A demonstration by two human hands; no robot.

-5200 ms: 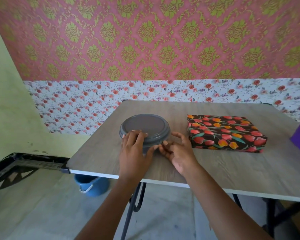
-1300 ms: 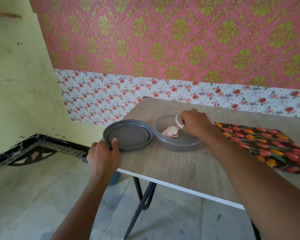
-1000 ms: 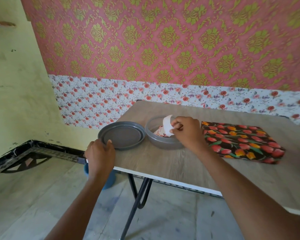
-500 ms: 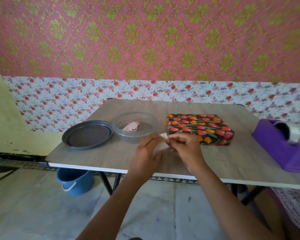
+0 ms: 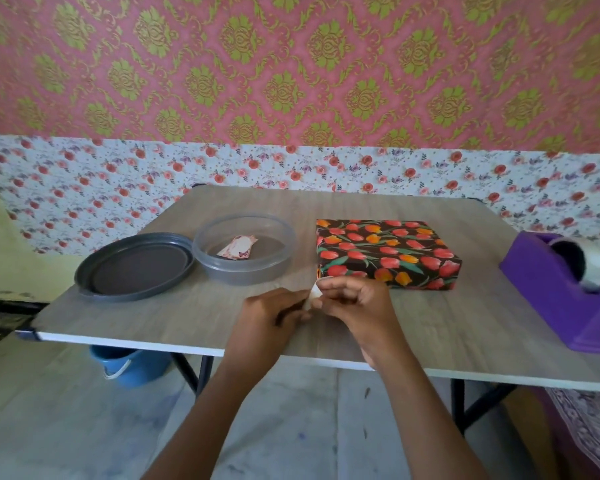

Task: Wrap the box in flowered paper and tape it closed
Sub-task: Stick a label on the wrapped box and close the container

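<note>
Both hands: left hand (image 5: 274, 317) and right hand (image 5: 354, 306) together over the table (image 5: 187, 313), fingertips pinching one small white slip (image 5: 314, 292)
box (image 5: 385, 252): already in flowered paper, flat on the table just behind the right hand
hard to see: slip mostly hidden by fingers; tape dispenser (image 5: 551, 289) cut off at right

A row laid across the table (image 5: 413, 206)
Lid (image 5: 136, 266) placed leftmost, then container (image 5: 243, 270) with a tag (image 5: 238, 247) inside, then box (image 5: 385, 252), tape dispenser (image 5: 561, 292) set farthest right
</note>
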